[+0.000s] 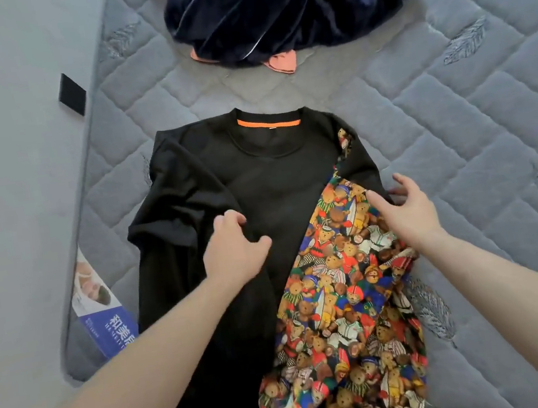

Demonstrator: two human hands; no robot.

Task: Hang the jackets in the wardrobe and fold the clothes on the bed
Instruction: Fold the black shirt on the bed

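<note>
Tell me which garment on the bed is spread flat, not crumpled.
The black sweatshirt with the teddy-bear print panel, under both hands. The navy fleece garment beyond it lies in a crumpled heap.

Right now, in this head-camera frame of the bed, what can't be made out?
- Black crew-neck sweatshirt: hem cut off by the bottom edge.
- Its right sleeve: mostly hidden under the teddy-bear-print panel.
- Orange garment: mostly buried under the crumpled navy velvet garment.
- Left hand: fingertips sunk in black fabric.
- Blue mattress label: text partly hidden by the sweatshirt.
</note>
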